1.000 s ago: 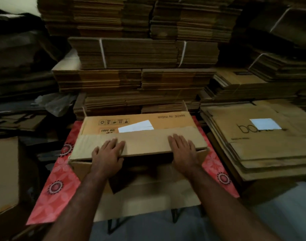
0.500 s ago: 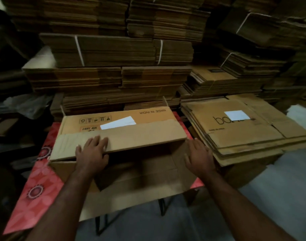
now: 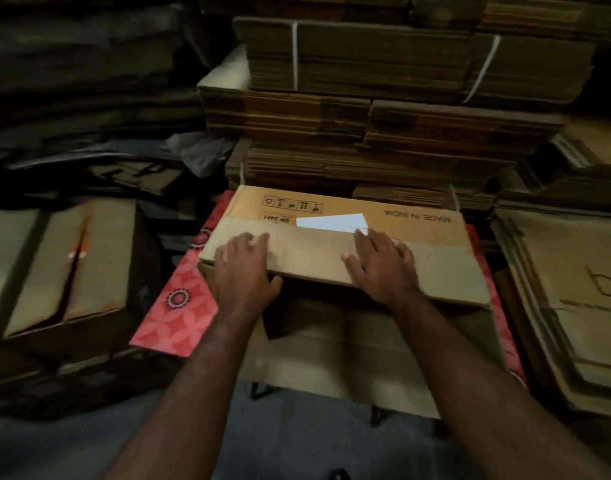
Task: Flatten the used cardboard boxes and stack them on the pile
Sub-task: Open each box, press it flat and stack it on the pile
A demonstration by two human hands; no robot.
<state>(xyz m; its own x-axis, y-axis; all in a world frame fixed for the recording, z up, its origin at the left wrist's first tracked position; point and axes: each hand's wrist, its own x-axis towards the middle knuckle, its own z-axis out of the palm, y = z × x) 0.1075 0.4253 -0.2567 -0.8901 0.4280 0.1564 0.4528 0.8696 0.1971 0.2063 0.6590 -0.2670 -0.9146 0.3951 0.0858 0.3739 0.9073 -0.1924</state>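
A brown cardboard box (image 3: 411, 221) with "MADE IN INDIA" print and a white label lies on a small table with a red patterned cloth (image 3: 179, 303). Its upper flap (image 3: 311, 258) is folded over the open inside. My left hand (image 3: 243, 271) lies flat on the flap's left part, thumb at the flap's near edge. My right hand (image 3: 383, 268) presses flat on the flap's middle, fingers pointing toward the white label. A pile of flattened boxes (image 3: 574, 306) lies at the right.
Tall strapped bundles of flat cardboard (image 3: 401, 98) fill the back. A closed cardboard box (image 3: 72, 265) sits at the left on dark clutter. Grey floor (image 3: 297, 445) shows below the table's thin legs.
My right hand has come back from the box's right side onto the flap. The camera has swung left, bringing the closed box at the left into view. My left hand stays on the flap.
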